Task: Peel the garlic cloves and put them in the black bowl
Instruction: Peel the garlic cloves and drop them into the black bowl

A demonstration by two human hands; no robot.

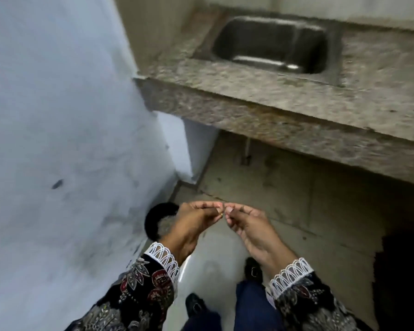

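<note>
Standing over the floor in front of the stone worktop (285, 101), the person holds both hands together below its front edge, fingertips meeting. The left hand (196, 220) and the right hand (246, 223) each have their fingers curled in toward one small pale thing (222, 210) pinched between them, most likely a garlic clove or a scrap of its skin, though it is too small and blurred to tell which. The black bowl (153, 219) sits just behind the left hand, close to the grey wall (58, 115), with only part of its dark rim showing. To do this step well, I would steady the clove with one hand, work a nail under the papery skin at the tip with the other, pull it away in strips, and keep the work close to the bowl so the peeled clove drops in rather than onto the floor. Much is unclear: the bowl's inside is largely covered by the left hand, so no count of finished cloves is possible; what the bowl rests on cannot be made out; no unpeeled garlic shows anywhere; and the steel sink (270, 44) set in the worktop's far side is smeared by blur.
</note>
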